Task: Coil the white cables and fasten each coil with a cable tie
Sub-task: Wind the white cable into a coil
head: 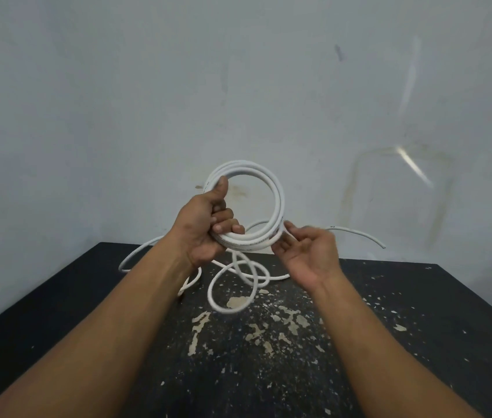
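Currently: left hand (205,233) fingers clamped round white coil (278,194), held above black table (419,327). Right hand (308,254) fingers apart, just beside coil's lower edge; slack cable (209,295) lies beneath.

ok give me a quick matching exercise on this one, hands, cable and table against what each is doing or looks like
Column one:
1. left hand
2. right hand
3. loose cable
4. table

Column two:
a. black, with chipped paint
b. lying in loops on the table
c. gripping the coil
d. open, fingers beside the coil

Pairs: 1-c, 2-d, 3-b, 4-a
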### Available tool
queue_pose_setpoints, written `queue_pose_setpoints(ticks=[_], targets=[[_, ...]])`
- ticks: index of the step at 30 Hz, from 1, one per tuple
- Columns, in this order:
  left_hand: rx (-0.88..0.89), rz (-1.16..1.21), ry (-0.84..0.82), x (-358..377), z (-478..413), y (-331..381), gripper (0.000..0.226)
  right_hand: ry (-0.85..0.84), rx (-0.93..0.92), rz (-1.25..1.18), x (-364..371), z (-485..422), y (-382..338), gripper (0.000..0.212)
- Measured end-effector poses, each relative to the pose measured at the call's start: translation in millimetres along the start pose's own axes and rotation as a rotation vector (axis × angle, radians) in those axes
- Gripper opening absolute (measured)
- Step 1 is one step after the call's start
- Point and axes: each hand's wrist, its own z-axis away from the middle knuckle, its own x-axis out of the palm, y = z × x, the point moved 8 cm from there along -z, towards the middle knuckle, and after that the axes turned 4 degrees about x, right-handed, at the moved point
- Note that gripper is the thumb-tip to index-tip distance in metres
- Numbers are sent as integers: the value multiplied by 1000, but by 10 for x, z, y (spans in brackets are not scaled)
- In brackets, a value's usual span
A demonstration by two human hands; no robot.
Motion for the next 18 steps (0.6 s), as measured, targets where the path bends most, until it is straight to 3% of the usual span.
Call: queue_pose_setpoints(ticks=[2, 4, 9, 15, 18], targets=[[-6, -57, -6, -56, 3, -18, 53, 82, 127, 41, -12, -4, -25, 26], [-4, -124, -13, -79, 18, -43, 50, 159, 196, 231, -60, -28, -37, 30], [43, -326, -16, -83, 1, -99, 38, 197, 108, 507, -123, -37, -224, 18], [21, -554, -27, -187, -56, -125, 34, 144, 28, 390, -101, 123, -450, 17], [-43, -602, -85, -187, -49, -192, 39, 137, 32, 471, -113, 158, -463, 24]])
